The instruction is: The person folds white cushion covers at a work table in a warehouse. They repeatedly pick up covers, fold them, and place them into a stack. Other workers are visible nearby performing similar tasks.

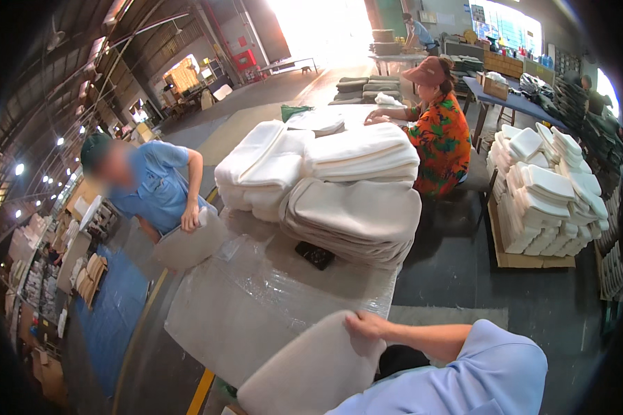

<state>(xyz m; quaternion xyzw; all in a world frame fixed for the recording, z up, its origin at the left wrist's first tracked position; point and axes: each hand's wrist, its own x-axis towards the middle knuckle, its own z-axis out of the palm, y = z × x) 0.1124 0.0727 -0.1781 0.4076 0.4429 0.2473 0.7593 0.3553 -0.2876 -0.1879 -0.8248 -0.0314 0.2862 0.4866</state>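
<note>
The right hand [367,325] grips the top edge of a beige foam cushion [311,370], fingers closed over it, held upright just before the plastic-covered counter [256,304]. The left hand is out of view. Judging by this, the cushion is being handled; next calls for a steady second grip.

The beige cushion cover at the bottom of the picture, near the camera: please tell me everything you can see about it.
The beige cushion cover is a flat, rounded-corner pad of soft, felt-like fabric, plain, without visible seams or marks. It is tilted, its upper corner raised toward the plastic-covered table, and its lower part runs out of the picture. One hand, coming on a light-blue sleeve from the right, grips its upper right corner. Which hand this is I cannot tell. No other hand shows on it.
</note>
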